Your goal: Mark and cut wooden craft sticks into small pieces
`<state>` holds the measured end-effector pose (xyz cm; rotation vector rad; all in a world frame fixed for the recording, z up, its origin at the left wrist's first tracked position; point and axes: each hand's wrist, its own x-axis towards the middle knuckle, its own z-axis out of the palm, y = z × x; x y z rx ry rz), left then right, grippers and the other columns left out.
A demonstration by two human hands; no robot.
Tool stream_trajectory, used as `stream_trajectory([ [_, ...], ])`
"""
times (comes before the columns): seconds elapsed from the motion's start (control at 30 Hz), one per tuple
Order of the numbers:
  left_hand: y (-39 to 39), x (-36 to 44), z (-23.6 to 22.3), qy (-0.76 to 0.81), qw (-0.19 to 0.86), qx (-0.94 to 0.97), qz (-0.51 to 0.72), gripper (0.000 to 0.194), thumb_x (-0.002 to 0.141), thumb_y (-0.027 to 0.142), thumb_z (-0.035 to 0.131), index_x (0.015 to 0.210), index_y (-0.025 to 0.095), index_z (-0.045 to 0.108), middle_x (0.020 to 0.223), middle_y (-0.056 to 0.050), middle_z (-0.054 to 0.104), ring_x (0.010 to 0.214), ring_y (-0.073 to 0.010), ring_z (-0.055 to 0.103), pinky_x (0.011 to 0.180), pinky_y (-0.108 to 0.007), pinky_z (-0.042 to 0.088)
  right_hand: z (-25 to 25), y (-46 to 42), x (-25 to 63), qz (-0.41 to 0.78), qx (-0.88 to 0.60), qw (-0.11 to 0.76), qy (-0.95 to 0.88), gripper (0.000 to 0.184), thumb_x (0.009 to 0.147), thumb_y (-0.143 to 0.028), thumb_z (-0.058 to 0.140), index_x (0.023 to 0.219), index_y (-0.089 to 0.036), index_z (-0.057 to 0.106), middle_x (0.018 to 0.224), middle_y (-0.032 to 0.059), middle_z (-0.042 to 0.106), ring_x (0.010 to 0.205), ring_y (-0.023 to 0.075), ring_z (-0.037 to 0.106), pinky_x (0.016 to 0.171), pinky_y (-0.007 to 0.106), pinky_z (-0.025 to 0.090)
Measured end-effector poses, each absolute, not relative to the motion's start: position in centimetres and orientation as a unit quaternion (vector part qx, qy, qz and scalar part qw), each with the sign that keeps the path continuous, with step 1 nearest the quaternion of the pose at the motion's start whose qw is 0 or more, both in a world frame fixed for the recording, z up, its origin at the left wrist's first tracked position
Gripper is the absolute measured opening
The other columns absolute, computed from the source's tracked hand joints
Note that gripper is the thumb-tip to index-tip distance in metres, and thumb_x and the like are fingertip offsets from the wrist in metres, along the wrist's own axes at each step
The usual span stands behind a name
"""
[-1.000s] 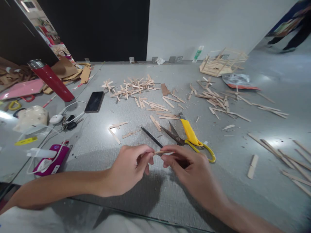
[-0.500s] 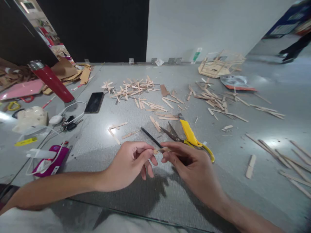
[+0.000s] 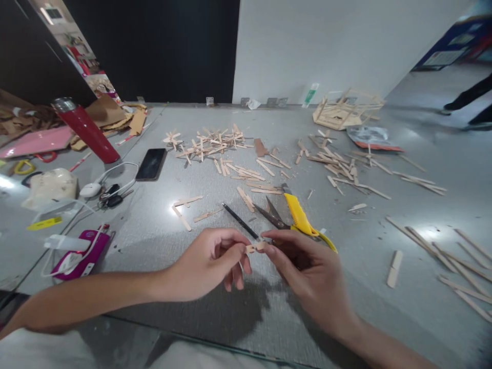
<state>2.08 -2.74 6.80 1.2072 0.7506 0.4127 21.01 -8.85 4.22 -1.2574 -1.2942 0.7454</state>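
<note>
From your head, the camera looks forward and down across the table (image 3: pixel 154 241), facing the black panel (image 3: pixel 154 46) and white panel (image 3: pixel 307 46) at its far edge. Your left hand (image 3: pixel 209 262) and right hand (image 3: pixel 313 271) sit near it, low and central; the wide view also takes in floor (image 3: pixel 426 92) at upper right.

Fingers (image 3: pixel 275 255) partly hide the wooden piece (image 3: pixel 251 249) (legs (image 3: pixel 472 94) cropped at right edge).

Grey counter (image 3: pixel 369 287), glare spots left and right. Black panel (image 3: pixel 157 46) behind, white panel (image 3: pixel 300 46) adjoining at right; metal brackets (image 3: pixel 209 101) along their base. Far right: grey floor (image 3: pixel 426 95), blurred blue board (image 3: pixel 449 43).
</note>
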Motion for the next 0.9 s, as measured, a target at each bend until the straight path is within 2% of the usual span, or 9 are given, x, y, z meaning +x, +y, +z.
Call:
stream_trajectory([
  [0.1, -2.8, 1.9, 6.8, 0.352, 0.711, 0.582, 0.180, 0.027, 0.096, 0.040, 0.067, 0.097, 0.013, 0.065, 0.078, -0.003, 0.068, 0.058, -0.0101, 0.063, 0.047, -0.016, 0.048, 3.8, -8.7, 21.1, 0.287, -0.543, 0.560, -0.556, 0.005, 0.087, -0.024, 0.079, 0.089, -0.024, 0.082, 0.071, 0.0000, 0.080, 0.054, 0.0123, 0.069, 0.050, 0.018, 0.055],
  [0.2, -2.7, 2.0, 6.6, 0.368, 0.685, 0.600, 0.184, 0.026, 0.092, 0.038, 0.072, 0.087, 0.014, 0.065, 0.070, 0.000, 0.065, 0.056, -0.0093, 0.059, 0.046, -0.016, 0.044, 3.6, -8.6, 21.0, 0.265, -0.551, 0.550, -0.569, 0.004, 0.086, -0.024, 0.079, 0.086, -0.024, 0.084, 0.070, 0.0000, 0.080, 0.053, 0.0121, 0.068, 0.050, 0.018, 0.054],
  [0.33, -2.5, 2.1, 6.0, 0.382, 0.660, 0.625, 0.166, 0.029, 0.096, 0.037, 0.065, 0.078, 0.014, 0.064, 0.066, -0.001, 0.065, 0.052, -0.0087, 0.057, 0.045, -0.016, 0.042, 3.3, -8.6, 20.9, 0.274, -0.560, 0.531, -0.574, 0.007, 0.086, -0.027, 0.079, 0.085, -0.023, 0.084, 0.068, 0.0008, 0.079, 0.051, 0.0129, 0.067, 0.048, 0.020, 0.053],
  [0.47, -2.2, 1.7, 4.7, 0.387, 0.657, 0.630, 0.148, 0.024, 0.096, 0.035, 0.062, 0.084, 0.015, 0.067, 0.075, -0.003, 0.068, 0.055, -0.0119, 0.061, 0.042, -0.018, 0.044, 2.6, -8.4, 21.1, 0.308, -0.581, 0.508, -0.556, 0.018, 0.092, -0.031, 0.072, 0.102, -0.020, 0.081, 0.066, 0.0009, 0.074, 0.055, 0.0148, 0.068, 0.049, 0.022, 0.054],
  [0.53, -1.9, 1.3, 3.8, 0.388, 0.664, 0.616, 0.172, 0.027, 0.098, 0.037, 0.057, 0.081, 0.016, 0.062, 0.072, -0.001, 0.064, 0.055, -0.0121, 0.060, 0.043, -0.019, 0.045, 2.2, -8.1, 21.2, 0.310, -0.598, 0.499, -0.545, 0.023, 0.095, -0.031, 0.067, 0.112, -0.018, 0.077, 0.072, 0.0016, 0.072, 0.057, 0.0142, 0.067, 0.048, 0.022, 0.053],
  [0.67, -1.2, 0.7, 2.2, 0.380, 0.662, 0.611, 0.212, 0.025, 0.101, 0.034, 0.055, 0.085, 0.016, 0.061, 0.072, 0.000, 0.062, 0.056, -0.0100, 0.057, 0.051, -0.020, 0.044, 1.4, -7.7, 21.1, 0.390, -0.555, 0.530, -0.509, 0.036, 0.100, -0.035, 0.062, 0.135, -0.024, 0.058, 0.084, -0.0002, 0.071, 0.054, 0.0129, 0.066, 0.047, 0.024, 0.056],
  [0.73, -1.0, 0.5, 1.5, 0.379, 0.663, 0.600, 0.239, 0.022, 0.101, 0.034, 0.057, 0.091, 0.015, 0.063, 0.075, 0.000, 0.062, 0.058, -0.0092, 0.056, 0.054, -0.020, 0.044, 1.1, -7.8, 21.0, 0.427, -0.526, 0.544, -0.495, 0.029, 0.101, -0.037, 0.065, 0.127, -0.027, 0.057, 0.087, -0.0010, 0.072, 0.053, 0.0129, 0.069, 0.050, 0.025, 0.060],
  [0.8, -0.8, 0.5, 0.7, 0.371, 0.680, 0.571, 0.272, 0.024, 0.101, 0.038, 0.060, 0.098, 0.014, 0.063, 0.078, -0.001, 0.063, 0.060, -0.0097, 0.058, 0.056, -0.022, 0.046, 1.0, -8.1, 21.0, 0.450, -0.509, 0.543, -0.495, 0.015, 0.104, -0.039, 0.062, 0.112, -0.026, 0.063, 0.094, 0.0026, 0.075, 0.059, 0.0142, 0.074, 0.055, 0.027, 0.064],
  [0.9, -0.8, 0.6, -0.3, 0.340, 0.715, 0.519, 0.322, 0.036, 0.099, 0.050, 0.067, 0.109, 0.015, 0.059, 0.086, -0.004, 0.067, 0.067, -0.0129, 0.066, 0.062, -0.026, 0.054, 1.1, -8.2, 21.1, 0.457, -0.476, 0.550, -0.511, 0.021, 0.108, -0.041, 0.055, 0.113, -0.025, 0.069, 0.107, 0.0080, 0.078, 0.071, 0.0169, 0.078, 0.061, 0.029, 0.066],
])
